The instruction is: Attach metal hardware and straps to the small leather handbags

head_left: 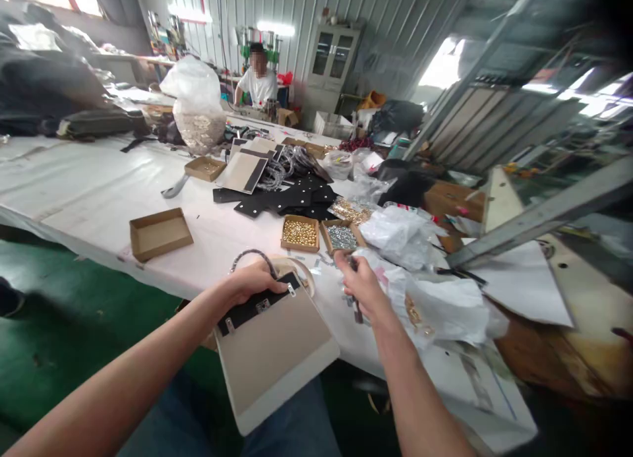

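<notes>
My left hand grips the top edge of a beige bag panel, which tilts over my lap. Along that edge runs a black strip with several small metal plates on it, and a dark cord handle arches up behind my fingers. My right hand is closed around a dark metal hand tool; my fingers cover most of it, so its kind is unclear. Just beyond that hand stand a cardboard box of silver metal pieces and another box of gold pieces.
An open cardboard box sits on the white-covered table. Black pieces, beige panels and cord handles lie farther back. Plastic bags crowd the right, near a slanted metal post. A person sits at the far side.
</notes>
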